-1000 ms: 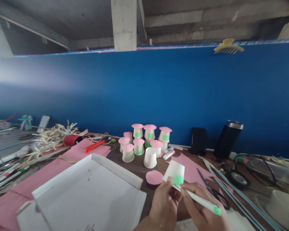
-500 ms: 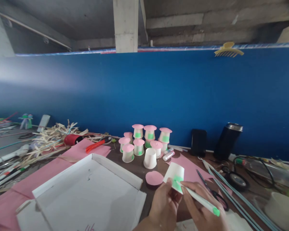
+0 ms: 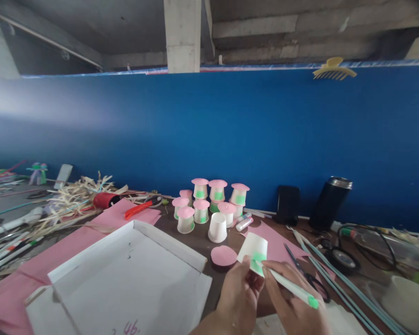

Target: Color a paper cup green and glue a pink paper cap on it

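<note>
My left hand [image 3: 238, 294] is closed around the lower part of a white paper cup [image 3: 249, 246], which tilts with its narrow end up. A green patch marks the cup's side near the rim. In my right hand [image 3: 293, 300] is a white marker [image 3: 289, 283] with a green end, its tip touching the green patch. A round pink paper disc [image 3: 224, 256] lies just left of the cup. Behind it a plain white cup [image 3: 217, 228] stands upside down. Several upturned cups with pink paper tops [image 3: 201, 211] and green patches stand farther back, some stacked.
An open white cardboard box [image 3: 132, 279] fills the left front, over pink paper [image 3: 31, 279]. Scissors [image 3: 305, 274] lie right of my hands, near pale blue strips [image 3: 345, 284]. A black phone [image 3: 288, 204] and a black flask [image 3: 330, 202] stand by the blue partition [image 3: 160, 130].
The marker tip has shifted slightly over the green patch, and the patch's shape looks changed. Both hands keep their grips; the view has moved slightly.
</note>
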`<action>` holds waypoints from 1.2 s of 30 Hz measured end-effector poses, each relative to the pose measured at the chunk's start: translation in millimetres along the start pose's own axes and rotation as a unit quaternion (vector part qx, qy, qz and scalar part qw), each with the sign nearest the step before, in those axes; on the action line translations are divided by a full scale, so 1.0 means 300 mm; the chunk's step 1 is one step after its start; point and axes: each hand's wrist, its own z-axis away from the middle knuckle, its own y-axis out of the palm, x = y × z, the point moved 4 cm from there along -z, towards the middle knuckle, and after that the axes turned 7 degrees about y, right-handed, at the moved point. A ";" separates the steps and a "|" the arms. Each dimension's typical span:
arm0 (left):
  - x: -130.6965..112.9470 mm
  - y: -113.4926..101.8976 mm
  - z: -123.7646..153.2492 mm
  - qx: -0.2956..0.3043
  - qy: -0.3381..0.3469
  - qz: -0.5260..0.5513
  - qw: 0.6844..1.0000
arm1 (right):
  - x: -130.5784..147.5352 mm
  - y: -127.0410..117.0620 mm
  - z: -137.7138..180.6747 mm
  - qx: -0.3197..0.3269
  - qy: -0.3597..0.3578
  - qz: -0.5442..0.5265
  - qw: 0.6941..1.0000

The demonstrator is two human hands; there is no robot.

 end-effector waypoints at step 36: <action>-0.012 0.012 0.023 -0.035 -0.005 0.002 0.999 | -0.018 -0.049 0.002 -0.067 0.046 0.002 0.997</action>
